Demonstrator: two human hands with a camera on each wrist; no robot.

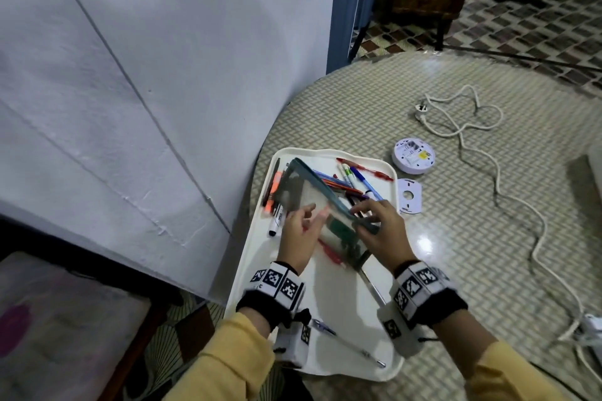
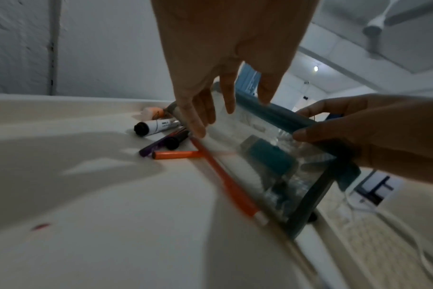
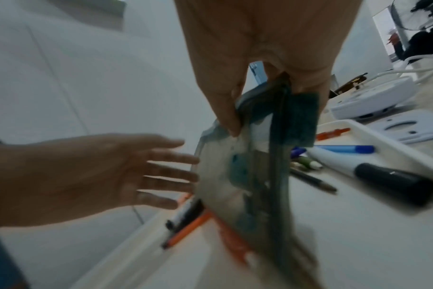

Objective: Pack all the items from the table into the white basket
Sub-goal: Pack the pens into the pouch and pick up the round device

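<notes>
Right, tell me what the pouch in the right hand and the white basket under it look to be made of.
Pouch: clear soft plastic, probably vinyl, since pens show through it and it sags; its teal edging looks like matte fabric, though blur leaves that open. White basket: likely moulded plastic, smooth with a slight sheen and a rounded raised rim. The right hand pinches the edging.

Wrist bands (image 1: pixel 277 280): black-and-white square code patterns, lower middle of the head view; no letters or numbers readable.
White marker (image 2: pixel 158 125): a small dark printed mark on the barrel, middle left of the left wrist view; too blurred to read.
Round white device (image 1: pixel 413 156): a yellow sticker and fine print, right of centre; illegible.
</notes>
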